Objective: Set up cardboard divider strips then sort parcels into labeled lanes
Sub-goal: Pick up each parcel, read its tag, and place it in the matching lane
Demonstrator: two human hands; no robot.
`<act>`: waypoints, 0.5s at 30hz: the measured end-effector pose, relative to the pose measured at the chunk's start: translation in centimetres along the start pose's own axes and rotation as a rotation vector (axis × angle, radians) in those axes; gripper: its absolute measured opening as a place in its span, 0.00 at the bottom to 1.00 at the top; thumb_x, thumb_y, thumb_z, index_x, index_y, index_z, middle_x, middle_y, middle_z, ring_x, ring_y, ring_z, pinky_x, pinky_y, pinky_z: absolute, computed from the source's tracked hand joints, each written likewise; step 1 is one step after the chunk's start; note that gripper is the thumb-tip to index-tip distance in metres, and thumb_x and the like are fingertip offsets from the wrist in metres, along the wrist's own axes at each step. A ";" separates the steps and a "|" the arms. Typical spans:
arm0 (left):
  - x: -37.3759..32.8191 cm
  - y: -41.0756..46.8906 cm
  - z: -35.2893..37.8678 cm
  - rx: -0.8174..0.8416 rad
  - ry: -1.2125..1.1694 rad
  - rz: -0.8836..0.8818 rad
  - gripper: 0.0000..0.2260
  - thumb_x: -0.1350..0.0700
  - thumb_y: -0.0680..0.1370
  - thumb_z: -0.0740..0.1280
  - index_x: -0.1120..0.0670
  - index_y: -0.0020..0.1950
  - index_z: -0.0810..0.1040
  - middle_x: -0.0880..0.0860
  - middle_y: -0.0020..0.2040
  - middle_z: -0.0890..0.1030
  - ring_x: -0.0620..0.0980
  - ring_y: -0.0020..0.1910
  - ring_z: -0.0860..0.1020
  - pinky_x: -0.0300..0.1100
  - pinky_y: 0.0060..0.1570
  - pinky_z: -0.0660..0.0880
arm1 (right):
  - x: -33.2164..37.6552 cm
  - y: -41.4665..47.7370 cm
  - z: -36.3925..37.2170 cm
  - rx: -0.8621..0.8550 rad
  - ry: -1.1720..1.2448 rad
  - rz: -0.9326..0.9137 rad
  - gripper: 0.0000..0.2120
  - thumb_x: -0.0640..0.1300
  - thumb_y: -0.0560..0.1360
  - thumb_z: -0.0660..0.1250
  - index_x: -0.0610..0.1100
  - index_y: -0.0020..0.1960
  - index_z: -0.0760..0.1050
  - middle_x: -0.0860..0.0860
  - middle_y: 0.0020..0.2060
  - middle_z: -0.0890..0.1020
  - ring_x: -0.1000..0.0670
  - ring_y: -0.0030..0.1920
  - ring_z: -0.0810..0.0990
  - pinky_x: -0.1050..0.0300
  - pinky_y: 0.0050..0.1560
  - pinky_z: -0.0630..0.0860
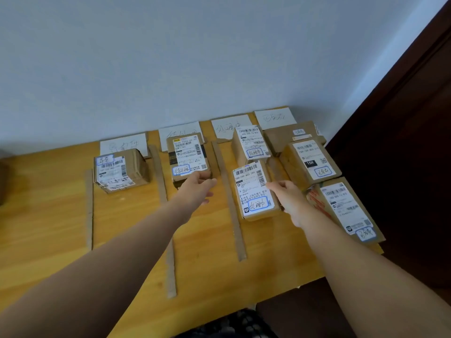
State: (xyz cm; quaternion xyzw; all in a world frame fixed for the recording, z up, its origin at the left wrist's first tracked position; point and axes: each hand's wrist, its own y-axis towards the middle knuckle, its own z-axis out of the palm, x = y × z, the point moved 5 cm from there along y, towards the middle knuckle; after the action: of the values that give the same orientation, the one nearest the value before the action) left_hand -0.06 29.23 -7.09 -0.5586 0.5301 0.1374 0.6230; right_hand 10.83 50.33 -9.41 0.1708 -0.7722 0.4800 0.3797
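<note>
Currently I am logging: divider strips (230, 198) lying on the bench (48, 203), seven parcels (314, 159) sitting sorted between them. Left hand (195, 189) is touching the second-lane parcel (188, 154), fingers loosely straight. Right hand (290, 201) is flanking the third-lane parcel (253, 189), grip unclear. Sorting is seemingly nearing completion.

A light wooden table (48, 215) with a yellowish grain stands pushed against a plain pale wall (170, 57), which fills the upper half of the view. To the right, a dark brown wooden panel (402, 142), possibly a door, runs down beside the table's end. A black patterned object (234, 324), too blurred to identify, shows below the table's near edge. A brown shape (3, 179) sits at the far left edge, cut off by the frame.
</note>
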 end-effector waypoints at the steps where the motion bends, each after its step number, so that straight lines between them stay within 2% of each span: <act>1: 0.0 0.1 0.6 -0.006 -0.005 -0.007 0.15 0.52 0.80 0.64 0.52 0.66 0.70 0.47 0.52 0.75 0.50 0.51 0.78 0.46 0.52 0.78 | -0.2 0.4 -0.4 0.006 -0.007 0.013 0.17 0.51 0.77 0.64 0.44 0.62 0.70 0.50 0.44 0.83 0.53 0.44 0.81 0.59 0.39 0.72; 5: 0.2 0.7 3.1 -0.024 0.003 -0.022 0.16 0.52 0.80 0.63 0.51 0.67 0.69 0.48 0.54 0.76 0.50 0.52 0.79 0.42 0.48 0.76 | -1.5 2.2 -1.6 0.040 -0.019 0.068 0.18 0.52 0.77 0.64 0.44 0.62 0.69 0.47 0.48 0.83 0.52 0.47 0.80 0.58 0.41 0.71; 8: 0.7 1.2 5.0 -0.033 0.002 -0.050 0.15 0.52 0.80 0.64 0.50 0.66 0.69 0.48 0.52 0.76 0.49 0.51 0.79 0.39 0.45 0.76 | -2.9 3.6 -2.1 0.072 0.018 0.102 0.16 0.52 0.77 0.64 0.45 0.61 0.68 0.50 0.47 0.82 0.52 0.48 0.78 0.52 0.51 0.72; 11: 1.4 1.6 6.4 -0.052 -0.003 -0.063 0.15 0.52 0.79 0.64 0.51 0.66 0.70 0.48 0.51 0.76 0.50 0.51 0.79 0.41 0.46 0.76 | -3.6 4.5 -2.2 0.103 0.061 0.113 0.15 0.51 0.77 0.63 0.46 0.60 0.68 0.52 0.44 0.80 0.53 0.47 0.77 0.48 0.58 0.73; 15: 1.9 1.8 7.3 -0.080 0.012 -0.072 0.15 0.51 0.79 0.64 0.51 0.66 0.70 0.48 0.51 0.77 0.50 0.52 0.79 0.43 0.50 0.77 | -3.4 5.6 -2.6 0.086 0.035 0.072 0.13 0.48 0.79 0.61 0.44 0.61 0.69 0.49 0.48 0.81 0.54 0.44 0.78 0.55 0.47 0.74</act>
State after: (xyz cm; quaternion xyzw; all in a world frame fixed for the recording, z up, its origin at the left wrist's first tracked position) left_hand 3.01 35.20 -10.99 -0.6023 0.5076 0.1327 0.6016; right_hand 10.59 54.93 -14.75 0.1506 -0.7496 0.5292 0.3680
